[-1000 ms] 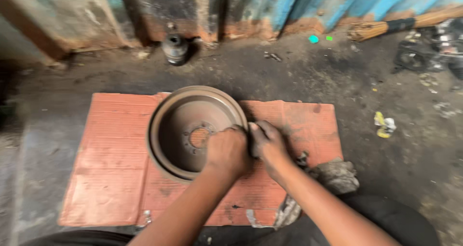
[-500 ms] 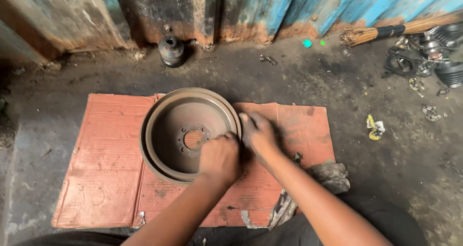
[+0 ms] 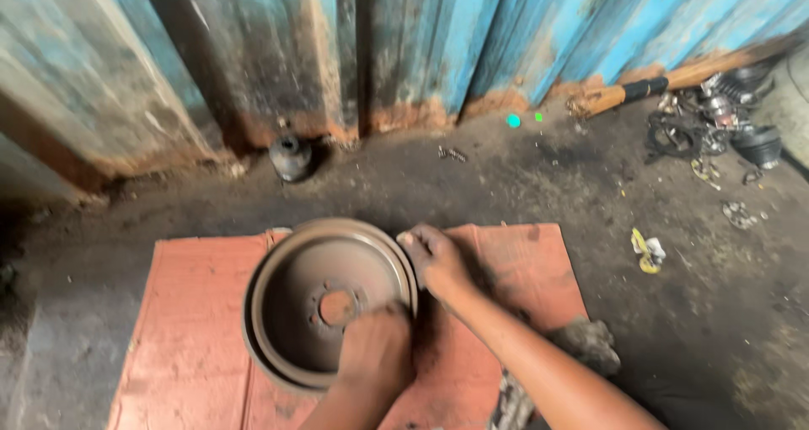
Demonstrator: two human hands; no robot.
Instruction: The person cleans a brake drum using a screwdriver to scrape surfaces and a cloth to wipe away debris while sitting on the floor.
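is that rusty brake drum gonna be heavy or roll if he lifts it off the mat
The brake drum looks like thick rusted metal, so probably heavy and rigid. Lying flat on the red mat, it shouldn't roll unless stood on edge. The left hand and right hand grip its rim; rust likely aids grip.

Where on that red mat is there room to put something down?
The mat is bare left of the brake drum, out to its left edge. A smaller bare strip lies right of the right hand, near the far right corner. The middle is crowded: drum, left hand and forearms.
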